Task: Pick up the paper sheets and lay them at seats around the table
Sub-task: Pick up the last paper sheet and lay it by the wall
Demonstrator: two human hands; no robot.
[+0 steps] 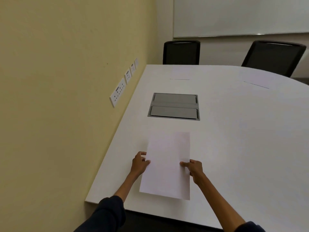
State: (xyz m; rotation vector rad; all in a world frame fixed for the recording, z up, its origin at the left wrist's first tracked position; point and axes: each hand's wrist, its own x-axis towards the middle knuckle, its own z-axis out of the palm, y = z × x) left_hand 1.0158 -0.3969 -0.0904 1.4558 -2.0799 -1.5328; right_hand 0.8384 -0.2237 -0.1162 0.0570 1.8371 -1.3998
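A white paper sheet (167,164) is held over the near end of the white table (234,131), its long side pointing away from me. My left hand (139,163) pinches its left edge and my right hand (194,168) pinches its right edge. Whether the sheet touches the tabletop I cannot tell. Two more sheets lie flat at the far side: one (179,73) in front of the left black chair (181,52), the other (258,79) in front of the right black chair (274,57).
A grey cable hatch (173,106) is set into the tabletop beyond the held sheet. A yellow wall with socket plates (117,92) runs close along the table's left edge. A whiteboard (242,15) hangs on the far wall.
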